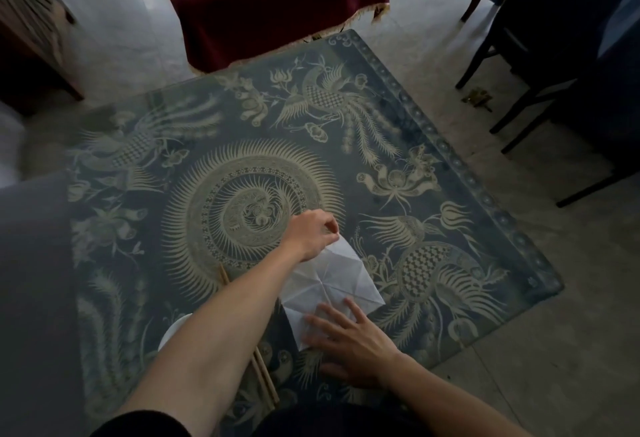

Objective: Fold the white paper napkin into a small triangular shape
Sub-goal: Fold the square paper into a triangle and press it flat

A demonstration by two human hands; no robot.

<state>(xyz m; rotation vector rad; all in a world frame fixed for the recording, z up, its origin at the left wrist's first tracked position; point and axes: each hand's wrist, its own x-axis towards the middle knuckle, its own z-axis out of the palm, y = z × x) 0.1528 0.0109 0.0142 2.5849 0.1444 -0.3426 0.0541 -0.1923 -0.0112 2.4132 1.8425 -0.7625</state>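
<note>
- The white paper napkin (329, 284) lies mostly opened on the table, creased in lines that cross near its middle, with its far corner raised off the surface.
- The left hand (311, 234) reaches across from the left; its fingertips (331, 228) are pinched together on that raised far corner.
- The right hand (349, 339) lies palm down on the near part of the napkin, its fingers (353, 308) spread apart and pressing the paper flat rather than gripping it.
- Both forearms are bare; a dark sleeve (138, 424) shows at the bottom edge on the left arm.
- A pair of wooden chopsticks (263, 377) lies under the left forearm, just left of the napkin, running from near the centre design toward the near edge.
- A white dish (173, 331) peeks out beside the left forearm; most of it is hidden and I cannot tell whether anything is in it.
- The table (450, 117) has a dark blue-grey top printed with pale birds, flowers and a large round swirl in the middle, bordered by a row of small round motifs.
- Beyond it stands another table draped in a dark red cloth (270, 3) with a pale fringe.
- Dark chairs (540, 55) stand to the right, on a pale stone-like floor (519, 384).
- A wooden cabinet (31, 38) stands at the far left.
</note>
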